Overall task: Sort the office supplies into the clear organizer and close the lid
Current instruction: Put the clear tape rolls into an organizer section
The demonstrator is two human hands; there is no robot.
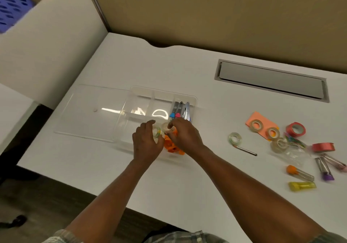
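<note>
A: Organizer, position?

B: Clear plastic organizer (163, 91) on the white table (206, 167), left of middle, about midway between the far and near edges. Its flat clear lid (88, 111) lies open on the table, on the side toward the left edge.

A: Contents?

B: Far right compartment: slim tubes with blue and pink caps (177, 109). Near right compartment: orange plastic pieces (171, 146), partly hidden by the hands; kind not clear.

A: Hands?

B: Both over the near compartments. Left hand (146, 143): fingers curled round a clear tape roll with green print (156, 132). Right hand (185, 135): thumb and fingertips pinch a small beige tape roll (167, 126), just beside the other roll; contact between them, cannot tell.

A: Outward?

B: Toward the right edge, loose supplies: a salmon sticky-note pad (262, 119) with two brown tape rolls (256, 125) on it, a red tape roll (295, 129), a red ribbon spool (323, 147), a bag of coloured paper clips (294, 143), capped tubes in orange, yellow and purple (302, 185) nearer the near edge. A grey cable hatch (270, 80) is set in by the far edge
</note>
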